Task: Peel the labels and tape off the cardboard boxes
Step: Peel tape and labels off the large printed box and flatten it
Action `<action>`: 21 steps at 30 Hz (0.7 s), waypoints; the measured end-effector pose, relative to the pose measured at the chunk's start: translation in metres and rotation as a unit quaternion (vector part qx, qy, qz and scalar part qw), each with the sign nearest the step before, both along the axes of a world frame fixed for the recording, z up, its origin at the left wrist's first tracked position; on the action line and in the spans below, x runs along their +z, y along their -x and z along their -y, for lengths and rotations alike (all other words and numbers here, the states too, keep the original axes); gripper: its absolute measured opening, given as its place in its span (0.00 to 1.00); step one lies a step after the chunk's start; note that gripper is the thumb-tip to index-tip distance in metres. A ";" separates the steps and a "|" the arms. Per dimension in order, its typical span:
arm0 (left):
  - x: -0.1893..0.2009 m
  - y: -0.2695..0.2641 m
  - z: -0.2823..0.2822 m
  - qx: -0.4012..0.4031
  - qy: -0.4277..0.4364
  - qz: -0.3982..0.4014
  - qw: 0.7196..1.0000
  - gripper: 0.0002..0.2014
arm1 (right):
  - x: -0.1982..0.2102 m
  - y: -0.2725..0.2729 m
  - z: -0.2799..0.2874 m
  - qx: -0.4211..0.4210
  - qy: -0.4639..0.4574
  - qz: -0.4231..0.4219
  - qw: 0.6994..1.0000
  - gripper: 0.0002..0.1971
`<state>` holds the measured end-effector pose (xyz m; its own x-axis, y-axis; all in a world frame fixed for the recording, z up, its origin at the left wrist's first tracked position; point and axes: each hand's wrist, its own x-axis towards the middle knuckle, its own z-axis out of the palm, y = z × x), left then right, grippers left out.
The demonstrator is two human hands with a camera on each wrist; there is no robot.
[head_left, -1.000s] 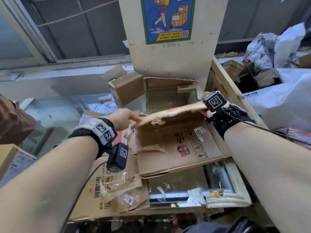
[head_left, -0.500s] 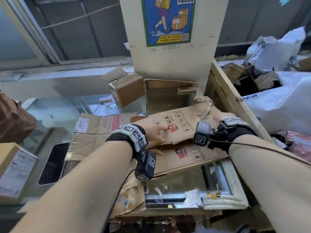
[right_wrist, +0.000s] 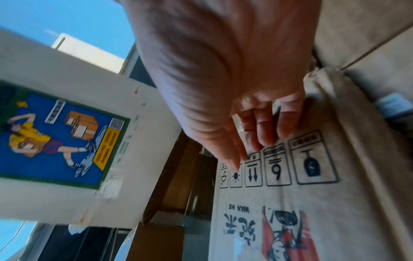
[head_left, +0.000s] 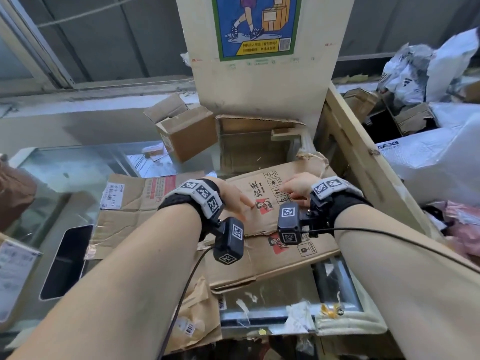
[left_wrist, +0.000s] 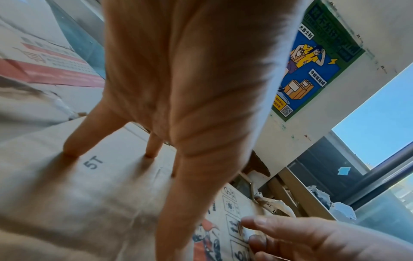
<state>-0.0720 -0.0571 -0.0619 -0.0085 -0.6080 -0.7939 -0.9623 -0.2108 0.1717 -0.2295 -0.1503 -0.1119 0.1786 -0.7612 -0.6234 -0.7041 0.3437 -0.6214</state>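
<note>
Atop counter's right end, flattened box (head_left: pixel 262 203) now folded flat; left hand (head_left: pixel 235 197) presses it, fingers spread; right hand (head_left: pixel 296 187) pinches tape strip (right_wrist: pixel 240 128)

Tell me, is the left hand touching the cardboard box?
Touching. In the left wrist view, the left hand's straight fingertips press down on the flattened cardboard box, with no gap beneath them.
</note>
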 end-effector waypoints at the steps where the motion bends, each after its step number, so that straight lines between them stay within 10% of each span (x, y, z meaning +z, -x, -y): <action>1: 0.003 -0.001 0.002 0.012 -0.010 -0.016 1.000 0.28 | 0.005 -0.003 0.002 0.011 -0.011 -0.012 1.000 0.14; 9: 0.004 -0.040 0.033 0.126 -0.062 -0.127 0.982 0.25 | 0.041 -0.048 0.033 -0.063 -0.064 0.149 0.985 0.20; 17: -0.017 -0.094 0.070 0.316 -0.193 -0.341 0.864 0.50 | 0.038 -0.102 0.089 -0.053 0.161 0.106 0.980 0.37; 21: -0.027 -0.103 0.076 0.322 -0.207 -0.372 0.846 0.54 | 0.030 -0.128 0.106 -0.043 0.084 0.146 0.985 0.39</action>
<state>0.0308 -0.1329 -0.0889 -0.3712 -0.3480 -0.8609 -0.2830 -0.8406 0.4618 -0.1017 -0.2561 -0.0817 0.2618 -0.8696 -0.4187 -0.4591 0.2694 -0.8466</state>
